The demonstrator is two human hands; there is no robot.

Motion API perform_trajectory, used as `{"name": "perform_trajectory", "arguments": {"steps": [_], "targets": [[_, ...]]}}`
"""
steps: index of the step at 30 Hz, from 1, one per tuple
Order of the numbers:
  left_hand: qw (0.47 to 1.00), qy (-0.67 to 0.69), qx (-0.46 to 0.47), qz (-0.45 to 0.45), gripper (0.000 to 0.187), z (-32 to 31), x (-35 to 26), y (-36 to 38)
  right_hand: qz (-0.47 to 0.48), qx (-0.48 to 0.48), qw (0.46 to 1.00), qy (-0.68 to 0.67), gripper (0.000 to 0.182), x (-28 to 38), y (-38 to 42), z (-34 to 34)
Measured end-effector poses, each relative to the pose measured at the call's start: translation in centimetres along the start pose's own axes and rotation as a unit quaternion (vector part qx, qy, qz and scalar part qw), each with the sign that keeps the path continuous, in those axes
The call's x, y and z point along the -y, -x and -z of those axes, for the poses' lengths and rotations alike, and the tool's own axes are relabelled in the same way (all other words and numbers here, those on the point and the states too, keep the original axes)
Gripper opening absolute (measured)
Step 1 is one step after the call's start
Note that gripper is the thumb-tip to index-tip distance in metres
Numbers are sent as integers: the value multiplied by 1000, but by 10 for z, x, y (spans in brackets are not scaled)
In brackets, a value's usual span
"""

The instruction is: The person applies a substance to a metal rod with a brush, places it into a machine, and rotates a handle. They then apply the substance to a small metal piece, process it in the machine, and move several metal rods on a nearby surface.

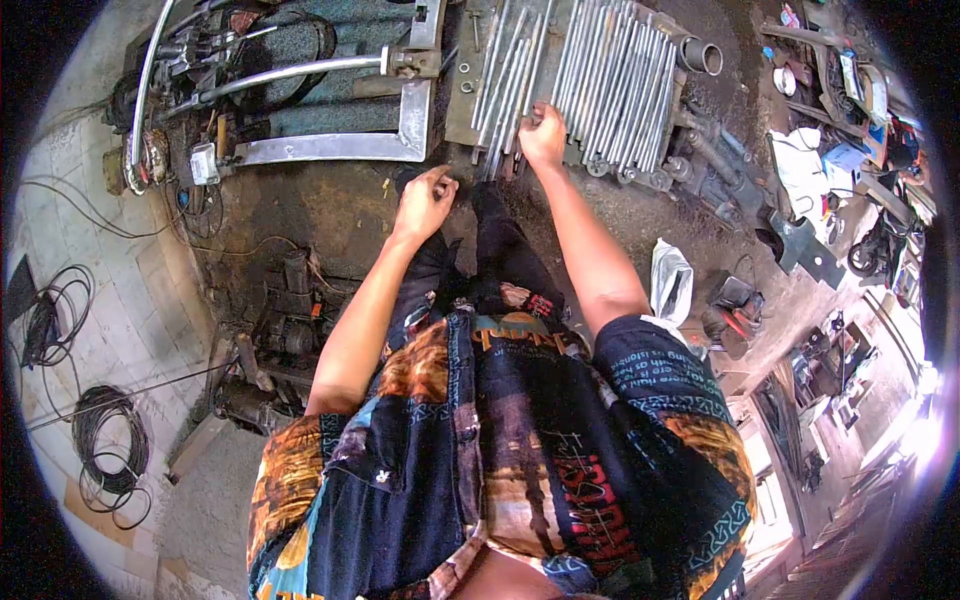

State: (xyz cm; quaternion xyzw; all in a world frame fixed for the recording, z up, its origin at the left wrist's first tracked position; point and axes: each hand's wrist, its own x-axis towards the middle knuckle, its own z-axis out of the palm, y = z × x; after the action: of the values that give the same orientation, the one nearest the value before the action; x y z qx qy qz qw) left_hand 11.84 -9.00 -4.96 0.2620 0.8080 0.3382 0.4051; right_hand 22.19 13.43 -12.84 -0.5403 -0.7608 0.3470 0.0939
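Note:
My right hand (543,136) is at the near end of a loose group of thin metal rods (508,85), its fingers closed on what looks like one rod's end, partly hidden by the hand. To the right of that hand lies a broader, tightly packed row of similar rods (615,80). My left hand (426,204) hovers over the dark floor near my knees, its fingers curled in toward the thumb. Whether anything small sits inside those fingers cannot be made out. Some rod ends between the two hands look blurred.
On the left stands a metal frame with a flat silver bar (330,148) and a curved tube (300,74). A short pipe (702,57) lies beyond the packed rods. Coiled cable (110,440) rests at lower left, a white bag (670,283) near my right arm.

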Motion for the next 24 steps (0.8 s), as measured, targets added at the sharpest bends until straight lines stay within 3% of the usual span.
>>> {"name": "perform_trajectory", "arguments": {"steps": [5,8,12,14,17,21,22,24], "targets": [[1000,20,-3,7,35,4,-1,4,-71,10,996,53,28,18,-23,2],[1000,7,0,11,35,5,1,10,-78,68,992,75,29,12,-44,-6],[1000,8,-4,6,35,1,10,13,-81,72,987,122,27,13,-50,-15],[1000,18,-6,8,35,0,11,14,-132,137,975,117,21,26,-44,-5],[999,35,-3,6,35,-1,8,11,-114,137,975,131,16,26,-27,-2],[1000,27,-4,7,35,1,5,6,-170,168,965,103,19,14,1,-8],[1000,24,0,-1,35,0,4,4,-107,153,974,131,15,14,9,-8],[1000,13,4,-5,35,1,0,2,-118,135,973,146,21,19,26,-7]]}}
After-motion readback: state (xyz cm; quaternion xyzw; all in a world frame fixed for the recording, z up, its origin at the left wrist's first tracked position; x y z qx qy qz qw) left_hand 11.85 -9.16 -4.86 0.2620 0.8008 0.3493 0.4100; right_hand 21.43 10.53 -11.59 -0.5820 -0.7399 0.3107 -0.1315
